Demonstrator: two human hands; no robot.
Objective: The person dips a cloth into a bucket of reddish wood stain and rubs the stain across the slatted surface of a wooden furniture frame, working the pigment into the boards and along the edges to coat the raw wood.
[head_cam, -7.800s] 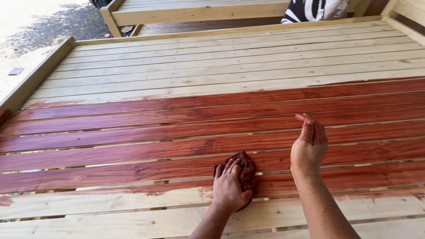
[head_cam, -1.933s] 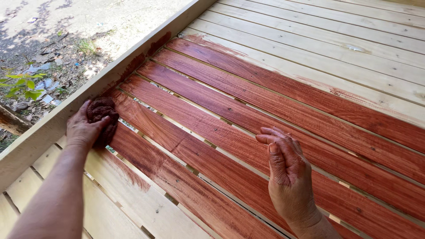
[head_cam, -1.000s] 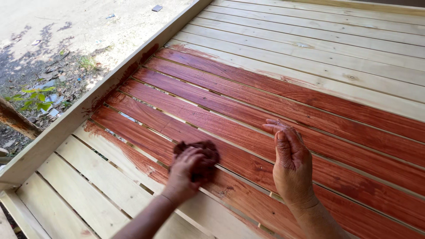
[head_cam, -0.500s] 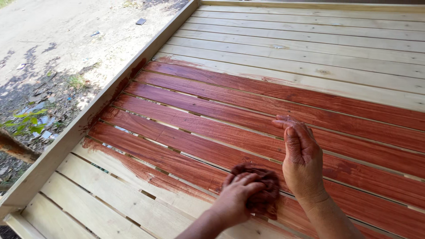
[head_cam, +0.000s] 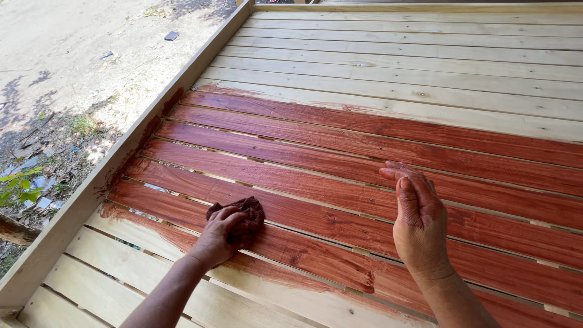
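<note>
Left hand (head_cam: 220,235) is closed down over a dark, stain-soaked rag (head_cam: 243,217), fingers curled on top, rag pressed flat against a red-stained slat (head_cam: 316,258) near the front of the slatted wooden platform (head_cam: 425,73). Rag is seen just beyond and under the left fingertips, well apart from the right hand (head_cam: 419,215), with stained slats in between. Right hand is held open, nothing gripped, fingers together and extended, palm turned inward toward the left; whether it touches the wood cannot be told. Red-brown stain is laid across the middle band of slats; bare pale slats (head_cam: 182,297) are seen nearer the body, below the rag, and more bare wood at the far side. A raised wooden edge rail (head_cam: 115,164) is seen left of the rag, partly smeared red. Dirt ground (head_cam: 67,79) with scattered litter lies past the rail.
</note>
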